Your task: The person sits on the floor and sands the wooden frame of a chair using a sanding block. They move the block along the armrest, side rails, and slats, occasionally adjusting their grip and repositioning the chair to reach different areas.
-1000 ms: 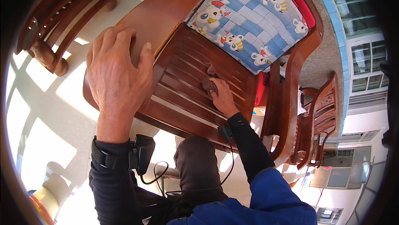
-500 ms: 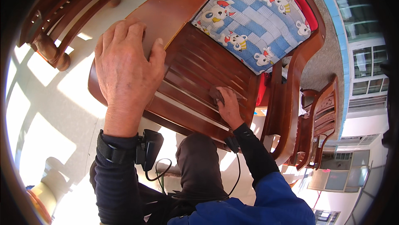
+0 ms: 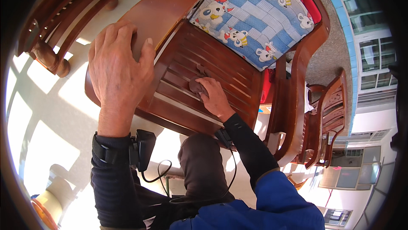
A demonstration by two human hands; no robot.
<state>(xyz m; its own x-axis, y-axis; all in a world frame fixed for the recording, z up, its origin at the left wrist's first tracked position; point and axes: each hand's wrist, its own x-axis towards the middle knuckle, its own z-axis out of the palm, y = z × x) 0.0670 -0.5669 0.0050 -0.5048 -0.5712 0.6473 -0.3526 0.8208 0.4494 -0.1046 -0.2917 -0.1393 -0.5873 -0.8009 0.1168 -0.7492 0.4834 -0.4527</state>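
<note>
My left hand (image 3: 120,66) rests on the broad left armrest (image 3: 165,7) of a reddish-brown wooden chair, thumb and fingers apart, holding nothing. Lower and to the right, my right hand (image 3: 217,98) presses a bunched dark brown cloth (image 3: 196,86) onto the slatted seat (image 3: 231,77). One loose end of the cloth trails out on the far side of the fingers. A blue patchwork cushion (image 3: 255,22) printed with cartoon animals leans at the chair's far end, with red material behind it.
The chair's right armrest (image 3: 299,90) curves along the seat's right side. Other wooden furniture (image 3: 63,30) stands at the upper left, and a carved wooden chair (image 3: 333,111) at the right. A pale yellow container (image 3: 49,204) is at lower left. A black cable (image 3: 233,174) hangs by my knee (image 3: 202,162).
My right hand has slid the cloth leftward and slightly away from me across the slats. The left hand stays on the armrest, and the whole view has shifted a little.
</note>
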